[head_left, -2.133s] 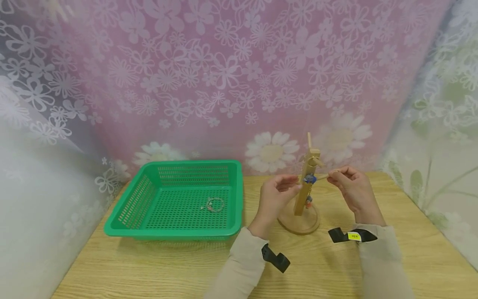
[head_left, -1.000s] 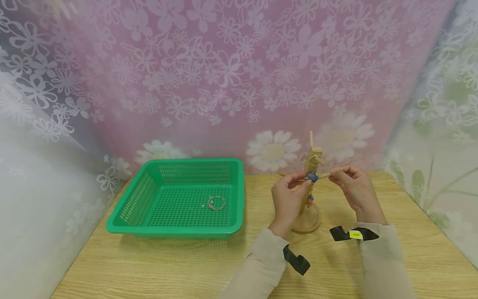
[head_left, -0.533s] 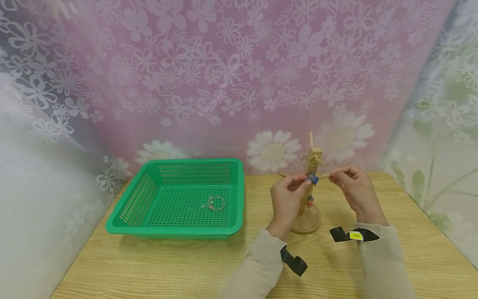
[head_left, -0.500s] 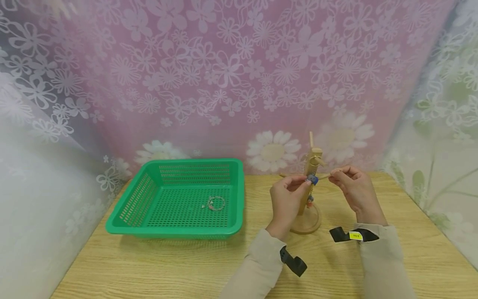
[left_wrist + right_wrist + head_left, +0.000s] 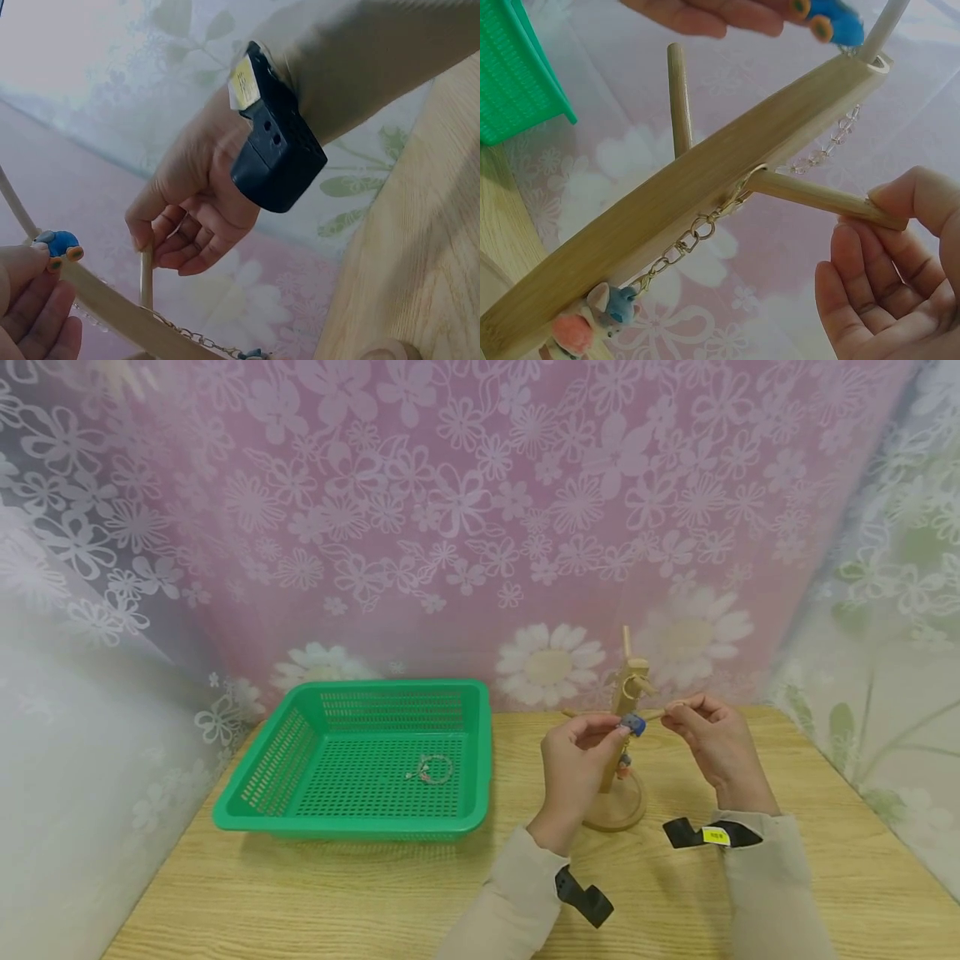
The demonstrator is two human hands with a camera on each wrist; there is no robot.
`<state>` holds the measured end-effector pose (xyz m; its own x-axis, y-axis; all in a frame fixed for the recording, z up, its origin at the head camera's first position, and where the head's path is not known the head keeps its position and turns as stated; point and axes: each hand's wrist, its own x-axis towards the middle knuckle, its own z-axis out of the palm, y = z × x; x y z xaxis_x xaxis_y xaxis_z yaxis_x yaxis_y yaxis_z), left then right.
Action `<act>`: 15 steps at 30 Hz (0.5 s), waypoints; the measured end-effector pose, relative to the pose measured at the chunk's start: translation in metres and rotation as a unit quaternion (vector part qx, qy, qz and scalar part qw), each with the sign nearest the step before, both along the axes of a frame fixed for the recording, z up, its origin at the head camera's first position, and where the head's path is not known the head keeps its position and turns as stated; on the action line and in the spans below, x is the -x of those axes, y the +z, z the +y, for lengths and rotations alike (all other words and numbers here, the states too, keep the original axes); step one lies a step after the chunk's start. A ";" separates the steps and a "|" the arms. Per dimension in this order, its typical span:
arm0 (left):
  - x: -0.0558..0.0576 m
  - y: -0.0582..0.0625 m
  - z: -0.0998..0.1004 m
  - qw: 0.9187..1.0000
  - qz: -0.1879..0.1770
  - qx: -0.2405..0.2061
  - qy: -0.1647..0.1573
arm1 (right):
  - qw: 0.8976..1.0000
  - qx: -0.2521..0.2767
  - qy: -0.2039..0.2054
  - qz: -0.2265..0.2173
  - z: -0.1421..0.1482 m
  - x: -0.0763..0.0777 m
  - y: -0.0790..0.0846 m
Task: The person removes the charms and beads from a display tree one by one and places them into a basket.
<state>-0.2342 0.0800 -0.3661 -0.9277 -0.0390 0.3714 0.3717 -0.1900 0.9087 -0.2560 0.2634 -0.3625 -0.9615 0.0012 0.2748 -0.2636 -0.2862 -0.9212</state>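
My left hand (image 5: 573, 764) pinches a small blue figurine charm (image 5: 635, 725) in front of the wooden stand's post. In the left wrist view the charm (image 5: 58, 244) shows orange feet between thumb and fingers. A gold ring (image 5: 629, 687) loops the upper front peg above it. My right hand (image 5: 716, 745) pinches the end of a side peg (image 5: 817, 199) of the stand (image 5: 682, 195). From that peg's base hangs a gold-chained keychain (image 5: 682, 247) with a grey-and-pink animal charm (image 5: 592, 319) lying against the post. Clear beads (image 5: 821, 156) hang behind the post.
A green plastic basket (image 5: 480, 777) stands left of the stand, with a thin beaded bracelet (image 5: 437, 770) inside. The stand's round base (image 5: 618, 810) rests on the wood-grain table (image 5: 360, 893). A floral curtain (image 5: 450, 568) hangs behind.
My left hand has moved right and taken hold of the blue figurine charm, which has lately shifted slightly right and lower. My right hand stays on the peg.
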 end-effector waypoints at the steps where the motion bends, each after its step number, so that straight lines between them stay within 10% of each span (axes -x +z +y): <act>1: -0.002 0.002 -0.001 1.000 0.004 -0.001 -0.002 | 1.000 0.000 0.000 0.001 0.000 0.000 0.000; 15: -0.016 0.016 -0.004 0.999 0.038 -0.018 -0.029 | 1.000 0.005 0.000 -0.001 0.000 0.000 -0.001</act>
<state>-0.2183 0.0755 -0.3504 -0.8979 -0.0013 0.4402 0.4270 -0.2451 0.8704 -0.2563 0.2633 -0.3631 -0.9622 0.0040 0.2722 -0.2612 -0.2954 -0.9190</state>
